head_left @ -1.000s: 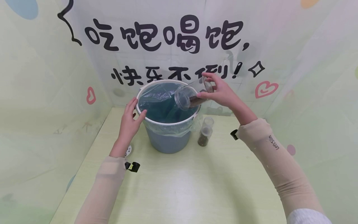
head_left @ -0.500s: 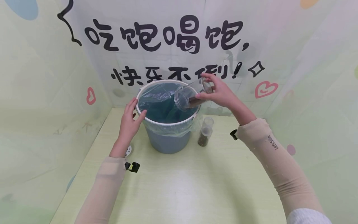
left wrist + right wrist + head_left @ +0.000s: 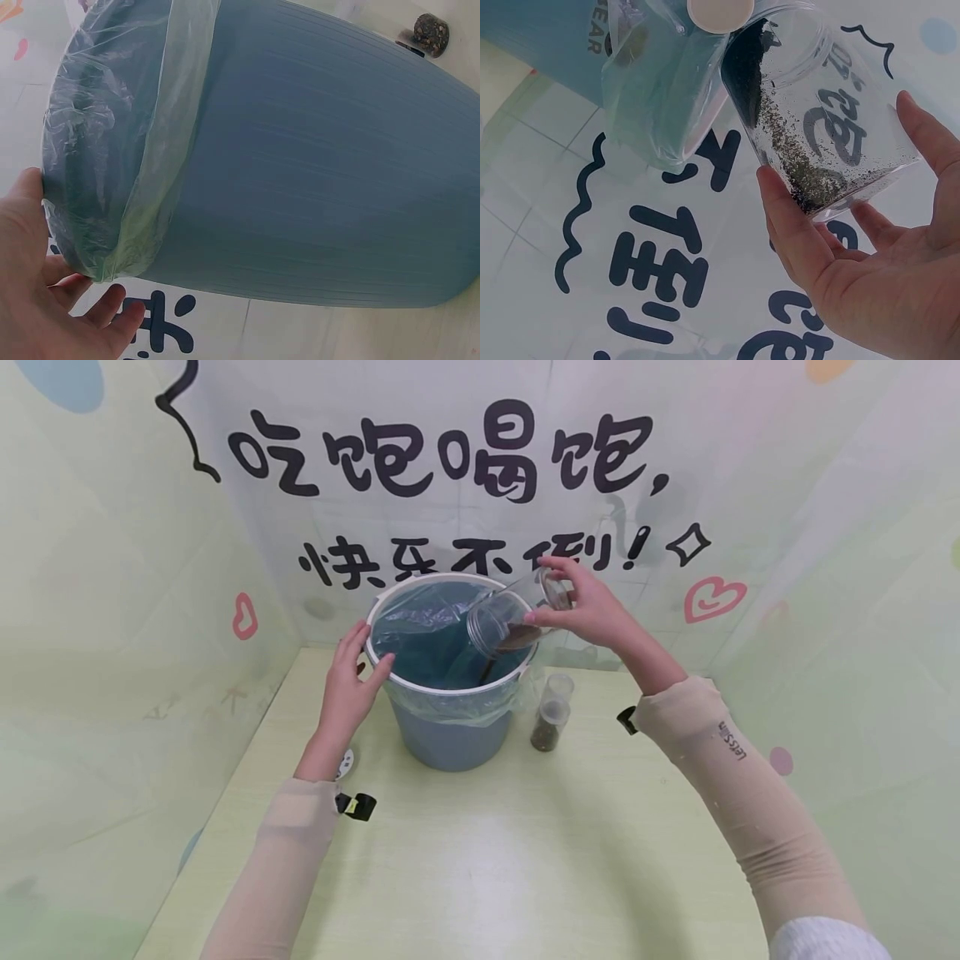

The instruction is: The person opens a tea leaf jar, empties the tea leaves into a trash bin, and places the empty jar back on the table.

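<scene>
A blue-grey trash bin (image 3: 450,743) stands upright, lined with a clear plastic bag (image 3: 420,612) folded over its white rim. My left hand (image 3: 348,681) rests against the rim's left side, fingers spread and loosely bent. The right hand (image 3: 588,606) grips a clear plastic jar (image 3: 498,614) near its base, tilted mouth-down over the bin's right side. Dark loose grains (image 3: 795,169) lie along the jar's lower wall, and a thin dark stream falls from its mouth into the bin.
Right of the bin, a small clear container (image 3: 546,731) with dark contents stands on the pale table (image 3: 480,860), beside a clear empty-looking one (image 3: 559,687). A white round piece (image 3: 345,764) lies partly behind my left wrist. A printed sheet rises behind.
A dark stream now falls from the jar's mouth, which was not visible before. The grains in the jar have slid towards the mouth. Both hands hold nearly the same place.
</scene>
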Motion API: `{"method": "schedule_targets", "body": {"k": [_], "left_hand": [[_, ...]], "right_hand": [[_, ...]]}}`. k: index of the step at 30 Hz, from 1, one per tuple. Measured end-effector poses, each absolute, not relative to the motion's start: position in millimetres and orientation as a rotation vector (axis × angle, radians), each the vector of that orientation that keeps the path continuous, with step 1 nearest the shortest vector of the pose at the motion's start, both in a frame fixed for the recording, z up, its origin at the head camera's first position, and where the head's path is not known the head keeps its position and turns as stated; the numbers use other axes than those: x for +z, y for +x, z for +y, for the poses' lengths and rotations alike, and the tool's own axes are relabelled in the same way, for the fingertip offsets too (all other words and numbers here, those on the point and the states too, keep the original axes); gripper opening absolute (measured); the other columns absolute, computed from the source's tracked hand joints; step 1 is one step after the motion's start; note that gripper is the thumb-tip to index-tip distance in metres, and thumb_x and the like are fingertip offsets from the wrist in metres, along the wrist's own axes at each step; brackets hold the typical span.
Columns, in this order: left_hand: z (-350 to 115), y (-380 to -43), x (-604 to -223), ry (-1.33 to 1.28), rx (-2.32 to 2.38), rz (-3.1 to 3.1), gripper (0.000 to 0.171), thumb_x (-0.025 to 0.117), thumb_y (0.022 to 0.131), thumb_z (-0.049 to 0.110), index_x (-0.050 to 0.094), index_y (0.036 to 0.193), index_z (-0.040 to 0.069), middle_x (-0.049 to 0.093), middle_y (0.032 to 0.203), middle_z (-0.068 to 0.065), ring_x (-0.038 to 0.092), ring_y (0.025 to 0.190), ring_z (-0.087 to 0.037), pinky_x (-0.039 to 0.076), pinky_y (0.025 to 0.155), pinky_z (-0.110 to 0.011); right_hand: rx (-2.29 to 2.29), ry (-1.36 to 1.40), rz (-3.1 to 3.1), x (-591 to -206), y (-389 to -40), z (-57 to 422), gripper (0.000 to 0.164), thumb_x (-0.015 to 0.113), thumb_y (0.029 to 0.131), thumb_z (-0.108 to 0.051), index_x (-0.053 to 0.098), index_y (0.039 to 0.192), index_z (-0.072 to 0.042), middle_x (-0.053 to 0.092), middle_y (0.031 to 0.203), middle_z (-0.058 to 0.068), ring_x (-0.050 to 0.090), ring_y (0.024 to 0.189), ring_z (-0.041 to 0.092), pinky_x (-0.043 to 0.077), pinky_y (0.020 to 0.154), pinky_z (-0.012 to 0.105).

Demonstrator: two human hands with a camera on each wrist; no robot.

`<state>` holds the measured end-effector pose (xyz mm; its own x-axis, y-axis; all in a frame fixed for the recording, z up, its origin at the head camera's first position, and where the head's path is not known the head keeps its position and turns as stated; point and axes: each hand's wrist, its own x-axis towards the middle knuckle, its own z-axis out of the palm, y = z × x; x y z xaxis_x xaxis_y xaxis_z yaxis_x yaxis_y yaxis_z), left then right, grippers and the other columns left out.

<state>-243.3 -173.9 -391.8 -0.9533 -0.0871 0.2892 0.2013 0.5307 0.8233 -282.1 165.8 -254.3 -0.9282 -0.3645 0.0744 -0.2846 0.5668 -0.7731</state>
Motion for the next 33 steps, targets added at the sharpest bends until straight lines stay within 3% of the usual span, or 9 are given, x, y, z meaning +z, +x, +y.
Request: {"method": "schedule_targets", "body": {"k": [14, 23, 33], "left_hand": [[-172.7, -243.2, -390.3, -0.093, -1.391, -2.482, 0.070, 0.062, 0.098, 0.033, 0.033, 0.156, 0.008, 0.024, 0.166, -0.008, 0.032, 0.149, -0.035, 0.040, 0.115, -0.055], [-173.0, -244.0, -391.4, -0.093, -1.400, -2.478, 0.069, 0.062, 0.098, 0.034, 0.033, 0.156, 0.009, 0.025, 0.166, -0.008, 0.033, 0.149, -0.035, 0.040, 0.115, -0.055], [-173.5, -245.0, -392.4, -0.097, -1.399, -2.472, 0.069, 0.062, 0.098, 0.033, 0.033, 0.156, 0.009, 0.025, 0.166, -0.007, 0.034, 0.148, -0.034, 0.040, 0.115, -0.055]], "right_hand": [[-1.236, -0.571, 2.737, -251.7, -283.1, 162.1, 0.083, 0.078, 0.086, -0.022, 0.033, 0.154, -0.015, 0.042, 0.151, 0.017, 0.053, 0.128, 0.042, 0.051, 0.102, 0.054], [-1.187, -0.642, 2.763, -255.4, -281.4, 160.2, 0.082, 0.081, 0.084, -0.024, 0.037, 0.153, -0.019, 0.046, 0.148, 0.011, 0.057, 0.122, 0.037, 0.055, 0.093, 0.047], [-1.158, -0.700, 2.792, -256.1, -278.0, 155.8, 0.085, 0.083, 0.081, -0.028, 0.038, 0.153, -0.023, 0.040, 0.157, 0.007, 0.051, 0.129, 0.036, 0.047, 0.106, 0.051]]}}
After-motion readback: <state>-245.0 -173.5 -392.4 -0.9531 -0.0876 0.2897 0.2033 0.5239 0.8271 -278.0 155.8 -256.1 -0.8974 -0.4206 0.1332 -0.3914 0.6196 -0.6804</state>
